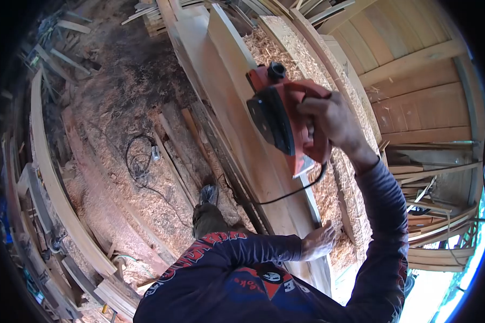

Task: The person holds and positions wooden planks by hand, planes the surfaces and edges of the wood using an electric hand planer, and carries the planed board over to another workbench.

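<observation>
My right hand [334, 121] is wrapped round the rear handle of a red and black electric planer [291, 116]. The planer sits over the narrow upper edge of a long wooden board [229, 40], which stands on edge. A black cord [291, 195] curves from the planer's back end across the board. Close to my body, my left hand [319, 242] is closed over the near end of the board; its fingertips are partly hidden.
The board rests on a long wooden bench [199, 40]. Wood shavings [264, 48] lie thick along its right side. A coiled cable [140, 161] and planks [178, 151] lie on the shaving-covered floor. Wooden panels [415, 54] stand at the right, above stacked timber [436, 237].
</observation>
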### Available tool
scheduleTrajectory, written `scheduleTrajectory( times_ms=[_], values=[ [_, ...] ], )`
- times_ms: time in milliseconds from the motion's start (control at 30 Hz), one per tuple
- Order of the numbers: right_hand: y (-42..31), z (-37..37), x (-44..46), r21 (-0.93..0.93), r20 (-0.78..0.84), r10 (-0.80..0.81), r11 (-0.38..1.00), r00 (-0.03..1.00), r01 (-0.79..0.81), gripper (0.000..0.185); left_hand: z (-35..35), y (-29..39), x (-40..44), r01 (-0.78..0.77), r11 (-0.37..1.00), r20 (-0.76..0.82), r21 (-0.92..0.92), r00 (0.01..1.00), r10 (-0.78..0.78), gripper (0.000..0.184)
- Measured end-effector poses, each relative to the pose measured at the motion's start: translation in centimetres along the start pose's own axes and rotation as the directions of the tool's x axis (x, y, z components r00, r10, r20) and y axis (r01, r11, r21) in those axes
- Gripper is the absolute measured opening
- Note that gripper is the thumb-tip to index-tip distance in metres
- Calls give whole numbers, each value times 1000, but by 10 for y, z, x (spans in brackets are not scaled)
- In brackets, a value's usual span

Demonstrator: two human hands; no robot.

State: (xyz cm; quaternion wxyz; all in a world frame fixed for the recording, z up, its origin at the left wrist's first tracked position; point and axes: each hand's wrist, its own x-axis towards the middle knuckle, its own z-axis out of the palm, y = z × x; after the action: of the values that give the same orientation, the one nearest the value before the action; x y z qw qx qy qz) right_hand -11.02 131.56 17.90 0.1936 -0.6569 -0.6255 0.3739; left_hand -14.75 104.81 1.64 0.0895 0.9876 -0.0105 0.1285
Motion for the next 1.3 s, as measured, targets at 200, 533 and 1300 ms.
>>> scheduleTrajectory(
  times_ms=[200, 533, 1300],
  values=[
    [-30, 2, 151, 133, 0, -39, 990, 999, 39, 22, -5, -70, -24, 116, 993, -19, 23, 993, -116, 25],
    [-86, 11, 386, 258, 35, -318, 919, 947, 299, 13, -3, -79, -34, 49, 998, -273, 48, 961, -34, 22],
    [22, 13, -60, 313, -73, 59, 949, 996, -34, 19, 11, 160, 9, -220, 962, -154, -161, 969, 196, 48]
  ],
)
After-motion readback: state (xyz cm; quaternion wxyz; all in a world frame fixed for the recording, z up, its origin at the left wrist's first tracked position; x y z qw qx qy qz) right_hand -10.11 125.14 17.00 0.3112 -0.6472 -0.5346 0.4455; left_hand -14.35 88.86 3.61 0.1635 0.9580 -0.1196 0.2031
